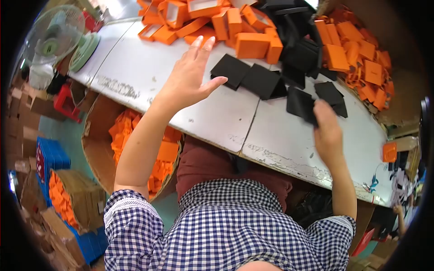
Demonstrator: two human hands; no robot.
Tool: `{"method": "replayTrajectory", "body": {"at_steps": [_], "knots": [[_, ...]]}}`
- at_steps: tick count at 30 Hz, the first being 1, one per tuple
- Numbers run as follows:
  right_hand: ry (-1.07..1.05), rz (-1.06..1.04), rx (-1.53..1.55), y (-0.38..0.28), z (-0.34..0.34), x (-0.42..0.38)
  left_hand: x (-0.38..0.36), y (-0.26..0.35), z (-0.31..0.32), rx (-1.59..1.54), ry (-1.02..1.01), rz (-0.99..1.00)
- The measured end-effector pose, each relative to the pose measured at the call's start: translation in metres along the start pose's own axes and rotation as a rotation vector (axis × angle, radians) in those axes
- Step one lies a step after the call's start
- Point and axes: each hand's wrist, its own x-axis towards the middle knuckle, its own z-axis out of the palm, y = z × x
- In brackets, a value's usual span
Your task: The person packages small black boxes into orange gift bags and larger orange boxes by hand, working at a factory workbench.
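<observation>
My left hand [192,77] is raised over the white table [217,115], fingers spread and nothing in it, just left of a flat black piece [230,71]. A second black piece [261,81] lies beside that one. My right hand [326,124], slightly blurred, is closed on the edge of a black piece [301,105] at the table's right part. Another black piece [329,92] lies just beyond it. Orange boxes [252,45] are piled at the back, next to a heap of black pieces [300,54].
A carton of orange pieces [373,72] stands at the back right. Below the table's left edge is a carton [97,140] with orange pieces. A fan [52,45] stands at the far left. Blue scissors [374,181] lie near the right edge.
</observation>
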Motion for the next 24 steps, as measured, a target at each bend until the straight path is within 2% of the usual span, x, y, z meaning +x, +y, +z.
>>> {"method": "replayTrajectory", "body": {"at_steps": [2, 5, 7, 8, 10, 12, 15, 18, 20, 22, 24], "knots": [[-0.108, -0.086, -0.055, -0.025, 0.005, -0.028, 0.03, -0.007, 0.031, 0.049, 0.031, 0.066], [-0.415, 0.085, 0.079, -0.063, 0.003, -0.041, 0.087, -0.011, 0.071, 0.074, 0.033, 0.133], [-0.353, 0.207, 0.222, -0.064, 0.004, -0.039, 0.111, -0.002, 0.085, 0.213, 0.042, 0.118], [-0.337, 0.187, 0.221, -0.06, 0.012, -0.045, 0.12, -0.002, 0.09, 0.204, 0.059, 0.105], [-0.233, 0.3, 0.196, -0.047, 0.032, -0.056, 0.128, -0.017, 0.116, 0.002, 0.034, 0.051], [-0.2, 0.269, 0.196, -0.048, 0.034, -0.053, 0.116, -0.011, 0.112, -0.075, 0.088, 0.09], [-0.193, 0.24, 0.2, -0.046, 0.034, -0.052, 0.081, 0.023, 0.065, -0.141, 0.211, 0.219], [-0.192, 0.224, 0.195, -0.04, 0.038, -0.052, 0.028, 0.061, 0.024, -0.016, 0.29, 0.401], [-0.203, 0.234, 0.16, -0.042, 0.034, -0.054, -0.019, 0.078, 0.016, 0.101, 0.159, 0.426], [-0.202, 0.24, 0.211, -0.039, 0.029, -0.052, -0.065, 0.09, 0.024, 0.056, -0.065, 0.371], [-0.158, 0.381, 0.388, -0.032, 0.022, -0.053, -0.088, 0.089, 0.035, -0.02, -0.196, 0.348]]}}
